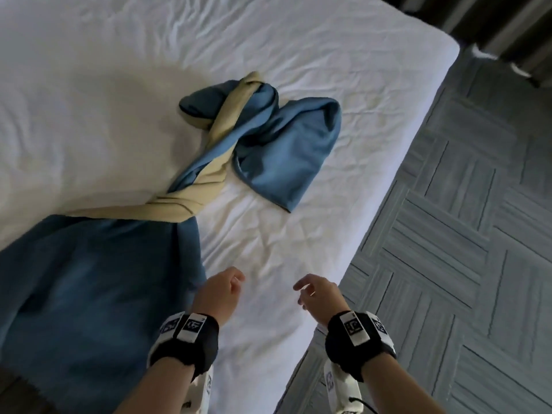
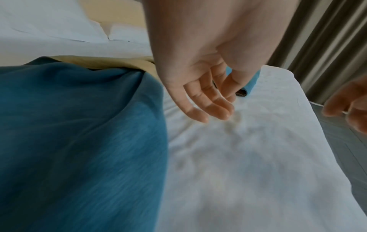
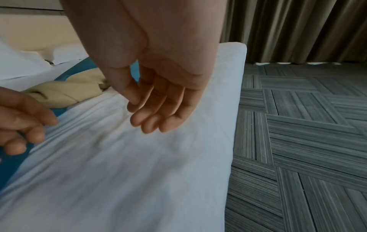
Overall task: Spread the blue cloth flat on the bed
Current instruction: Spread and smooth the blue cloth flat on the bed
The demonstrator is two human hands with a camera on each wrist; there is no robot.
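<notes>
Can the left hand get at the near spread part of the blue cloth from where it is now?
Probably yes. The left hand hangs open and empty over the white sheet, right beside the blue cloth's near edge, with nothing between them. The right hand is apart, toward the bed's edge.

The cloth [image 1: 277,150] lies on the bed [image 1: 298,249], seemingly beyond both hands.
</notes>
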